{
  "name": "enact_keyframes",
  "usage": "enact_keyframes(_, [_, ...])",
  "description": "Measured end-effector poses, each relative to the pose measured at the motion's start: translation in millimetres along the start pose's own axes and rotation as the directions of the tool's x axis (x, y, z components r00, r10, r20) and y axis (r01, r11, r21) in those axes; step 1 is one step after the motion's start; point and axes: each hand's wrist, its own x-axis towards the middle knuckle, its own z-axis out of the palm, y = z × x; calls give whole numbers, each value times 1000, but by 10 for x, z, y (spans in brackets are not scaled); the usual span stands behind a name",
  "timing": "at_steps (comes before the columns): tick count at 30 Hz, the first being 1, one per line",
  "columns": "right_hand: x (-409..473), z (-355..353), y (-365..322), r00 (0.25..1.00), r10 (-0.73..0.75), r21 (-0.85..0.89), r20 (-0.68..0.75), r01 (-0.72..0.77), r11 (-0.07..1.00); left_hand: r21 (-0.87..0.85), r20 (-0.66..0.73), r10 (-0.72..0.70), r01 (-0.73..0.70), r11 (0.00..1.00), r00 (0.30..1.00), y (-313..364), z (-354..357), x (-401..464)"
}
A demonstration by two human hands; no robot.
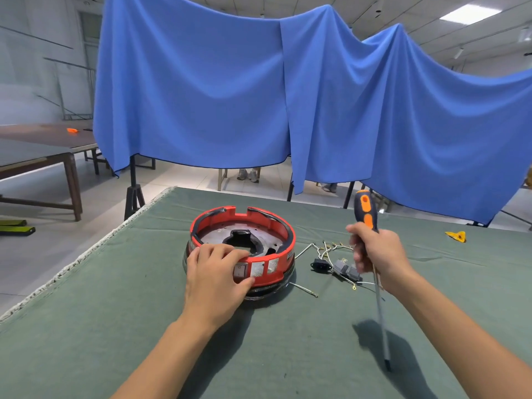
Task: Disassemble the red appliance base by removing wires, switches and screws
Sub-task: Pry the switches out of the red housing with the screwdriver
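Covering the bench (121,326) is a green cloth with a frayed pale edge along its left side, and behind it a blue sheet (230,90) hangs across the room over dark stands, with brown tables (43,156) on a pale tiled floor off at ten o'clock. Near the middle of the bench sits the red appliance base (244,240), round and open on top, showing a grey metal plate with a dark hole inside. At three o'clock from the base, just beside it, lie loose white wires (322,249) with small metal ends, a black socket (320,265) and grey switches (345,271); one more wire (303,290) lies at the base's near right edge. A yellow scrap (456,236) lies well apart toward the far right. The left hand (214,276) rests on the base's near wall at about seven o'clock, fingers curled over the rim and thumb against the outer side below a switch (240,270) that sits in the wall. The right hand (380,254), apart from the base at three o'clock, grips a screwdriver (366,214) by its black-and-orange handle, the shaft pointing down toward the person above the cloth.
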Motion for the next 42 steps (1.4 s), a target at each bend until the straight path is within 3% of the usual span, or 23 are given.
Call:
enact_keyframes(3, [-89,92,-140,998,-57,15,8,57,998,-89,3,16,-16,996,1000,-100,-54,14])
enact_keyframes(8, [-180,169,-121,958,-258,-91,-124,248,964,-103,-5,-22,21,994,1000,-169,-59,1])
enact_keyframes(13, [-317,271,-213,918,-395,7,-37,396,918,-87,18,-22,24,996,1000,-165,-20,2])
enact_keyframes(16, [-439,326,-359,862,-506,-23,17,506,862,-74,21,-32,33,997,999,-156,-6,0])
enact_keyframes(21, [-618,519,-659,727,-685,-146,-48,674,725,-76,20,-42,43,996,999,-147,19,-6])
enact_keyframes(27, [-693,753,-867,659,-752,-126,-20,744,656,-88,17,-41,42,995,999,-142,19,-21])
enact_keyframes(42, [-647,880,-811,623,-782,-176,0,770,613,-89,-13,-51,50,995,999,-139,68,-20])
